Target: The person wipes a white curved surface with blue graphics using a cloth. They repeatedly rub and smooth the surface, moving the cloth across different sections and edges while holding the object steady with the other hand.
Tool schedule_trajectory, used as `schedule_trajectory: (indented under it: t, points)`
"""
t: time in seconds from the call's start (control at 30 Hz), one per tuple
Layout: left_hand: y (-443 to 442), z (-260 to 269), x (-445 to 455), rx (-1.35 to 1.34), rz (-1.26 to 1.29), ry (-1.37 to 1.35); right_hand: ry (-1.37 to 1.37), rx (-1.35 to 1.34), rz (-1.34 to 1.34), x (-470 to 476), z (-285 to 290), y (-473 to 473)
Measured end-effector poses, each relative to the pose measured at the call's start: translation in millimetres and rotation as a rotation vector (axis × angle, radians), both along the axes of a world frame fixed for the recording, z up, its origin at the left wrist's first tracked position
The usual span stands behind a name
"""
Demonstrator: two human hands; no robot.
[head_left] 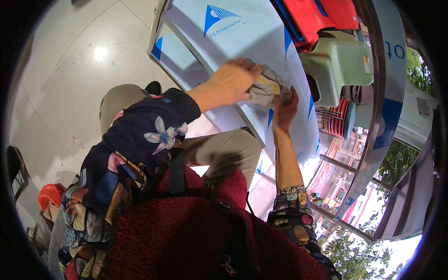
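Both my hands meet on a crumpled bundle of grey fabric (263,91) with a yellow band; whether it is a cloth or a folded knit glove I cannot tell. My left hand (235,81) grips its upper left side, fingers curled over the edge, slightly blurred. On the lower right, my right hand (285,108) pinches the bundle between thumb and fingers. It is held above a tabletop (259,35) covered in pale protective film with blue printed marks. My palms hide part of the fabric.
Red plastic stools or chairs (308,21) and a pale green plastic stool (337,66) stand past the table's right side. Red-edged items (341,117) sit in a wire rack beyond. Tiled floor (70,80) lies left; an orange-red cloth item (51,196) is at lower left.
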State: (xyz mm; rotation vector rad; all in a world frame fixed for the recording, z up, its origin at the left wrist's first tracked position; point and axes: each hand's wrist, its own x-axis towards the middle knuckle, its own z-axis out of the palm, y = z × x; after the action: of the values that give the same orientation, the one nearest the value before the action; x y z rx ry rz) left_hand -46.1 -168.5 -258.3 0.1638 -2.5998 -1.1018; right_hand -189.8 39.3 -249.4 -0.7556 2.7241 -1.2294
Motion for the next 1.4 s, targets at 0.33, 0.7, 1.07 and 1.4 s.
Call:
schedule_trajectory:
  t: [0.33, 0.7, 1.07, 1.4]
  points:
    - [18.8, -4.9, -5.3, 0.228, 0.088, 0.122, 0.184, 0.200, 0.107, 40.9, 16.3, -53.2]
    - [32.9, -12.8, -0.3, 0.608, -0.171, 0.076, 0.203, 0.359, -0.026, 39.1, 3.3, -23.8]
    - [-2.5, 4.5, 7.7, 0.623, 0.203, 0.130, 0.275, 0.281, 0.375, 25.5, 20.5, -93.6]
    - [-77.5, 26.5, 28.7, 1.255, 0.803, 0.452, 0.559, 0.421, 0.123, 64.7, -18.3, -113.8]
